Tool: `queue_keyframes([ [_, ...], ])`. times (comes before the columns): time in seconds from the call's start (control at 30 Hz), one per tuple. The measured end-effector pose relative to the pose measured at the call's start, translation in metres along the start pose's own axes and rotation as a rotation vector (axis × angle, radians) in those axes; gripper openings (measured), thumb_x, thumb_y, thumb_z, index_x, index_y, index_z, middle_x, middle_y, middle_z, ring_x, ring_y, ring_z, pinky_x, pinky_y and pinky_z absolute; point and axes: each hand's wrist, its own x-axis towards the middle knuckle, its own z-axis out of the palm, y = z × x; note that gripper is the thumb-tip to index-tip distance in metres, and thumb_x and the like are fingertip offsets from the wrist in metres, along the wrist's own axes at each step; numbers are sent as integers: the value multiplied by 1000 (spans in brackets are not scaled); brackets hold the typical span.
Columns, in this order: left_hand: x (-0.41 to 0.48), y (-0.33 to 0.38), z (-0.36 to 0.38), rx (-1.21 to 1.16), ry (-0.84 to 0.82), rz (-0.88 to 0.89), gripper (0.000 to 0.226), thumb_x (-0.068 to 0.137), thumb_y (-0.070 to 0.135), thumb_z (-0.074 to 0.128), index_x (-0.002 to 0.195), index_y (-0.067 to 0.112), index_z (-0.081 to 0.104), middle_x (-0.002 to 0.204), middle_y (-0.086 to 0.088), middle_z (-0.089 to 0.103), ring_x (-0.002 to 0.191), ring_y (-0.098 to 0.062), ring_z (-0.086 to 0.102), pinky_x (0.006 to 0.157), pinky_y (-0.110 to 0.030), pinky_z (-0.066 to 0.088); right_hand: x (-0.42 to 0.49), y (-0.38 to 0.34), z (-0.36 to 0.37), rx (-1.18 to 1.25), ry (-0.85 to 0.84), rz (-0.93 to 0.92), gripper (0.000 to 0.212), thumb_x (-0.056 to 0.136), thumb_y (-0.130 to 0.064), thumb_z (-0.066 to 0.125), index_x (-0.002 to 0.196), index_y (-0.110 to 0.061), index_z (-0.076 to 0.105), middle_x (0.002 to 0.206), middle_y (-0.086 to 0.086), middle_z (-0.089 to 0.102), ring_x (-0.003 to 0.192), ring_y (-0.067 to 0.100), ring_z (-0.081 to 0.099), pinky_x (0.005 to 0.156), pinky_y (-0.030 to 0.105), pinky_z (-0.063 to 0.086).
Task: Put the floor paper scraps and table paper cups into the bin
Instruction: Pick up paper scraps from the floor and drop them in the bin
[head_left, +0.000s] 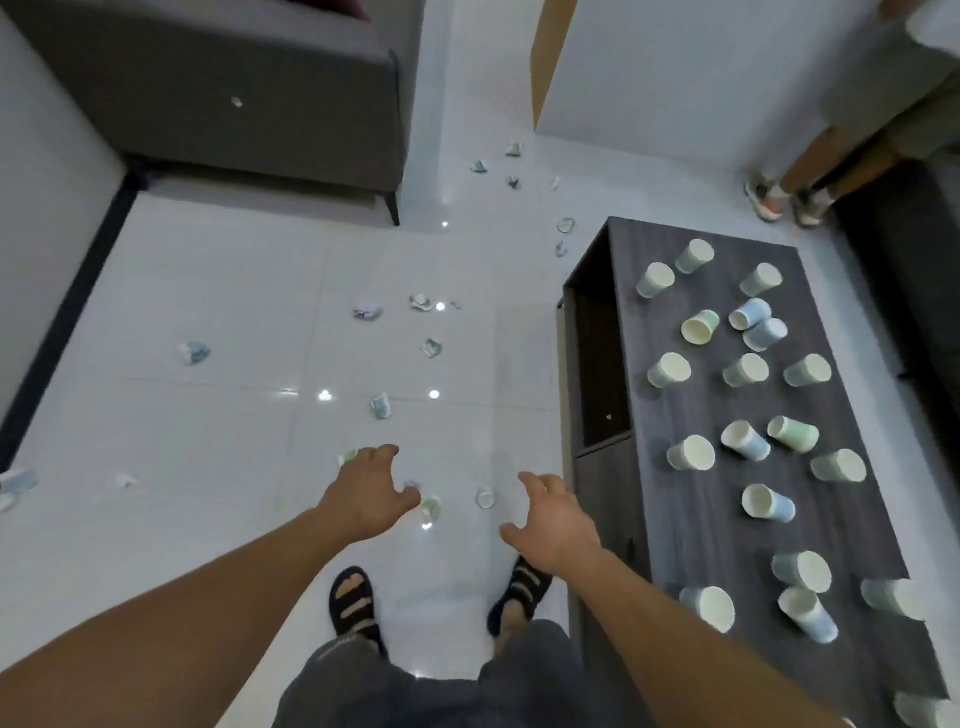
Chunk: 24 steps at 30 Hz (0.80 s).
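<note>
View looking down from a standing person's head. Both bare arms reach forward over a glossy white tiled floor (208, 415). The left hand (366, 491) and the right hand (550, 517) are released, with fingers spread, loosely curved and holding nothing. Small crumpled pale blue and green paper scraps (382, 405) lie scattered across the floor; one lies just beside the left hand's fingertips and another lies between the two hands. To the right stands a long dark wood-grain table (701, 551) with many pale green and blue paper cups (691, 452) spread across its top — most tipped on their sides, none stacked. The person wears black strapped sandals (356, 603). A grey upholstered sofa (234, 78) sits at the upper left, and another person's bare legs (810, 171) stand at the far right.
</note>
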Motion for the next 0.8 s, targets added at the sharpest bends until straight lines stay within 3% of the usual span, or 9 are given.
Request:
queue_keyframes([
  [0.23, 79, 4, 72, -176, 39, -327, 70, 87, 39, 59, 147, 16, 30, 150, -8, 34, 134, -25, 37, 108, -38, 34, 163, 68, 21, -123, -221, -93, 73, 89, -46, 56, 150, -25, 22, 146, 4, 32, 125, 26, 42, 98, 37, 42],
  [0.4, 145, -12, 166, -233, -69, -512, 69, 86, 39, 60, 146, 19, 32, 148, -6, 36, 131, -22, 41, 105, -37, 38, 277, 115, 81, -177, -314, -83, 71, 89, -42, 55, 149, -25, 22, 142, 4, 33, 124, 28, 40, 94, 38, 41],
  [0.6, 273, -60, 284, -218, -130, -473, 69, 87, 45, 56, 147, 22, 29, 147, -4, 36, 128, -22, 43, 104, -36, 37, 403, 155, 206, -255, -317, -163, 70, 90, -43, 55, 149, -21, 23, 141, 8, 33, 120, 30, 42, 84, 36, 40],
  [0.8, 382, -125, 389, -155, -119, -376, 69, 87, 47, 55, 146, 21, 31, 146, -6, 38, 129, -25, 42, 103, -37, 36, 496, 185, 338, -296, -250, -192, 84, 81, -57, 63, 147, -22, 23, 140, 8, 32, 114, 33, 46, 75, 36, 38],
])
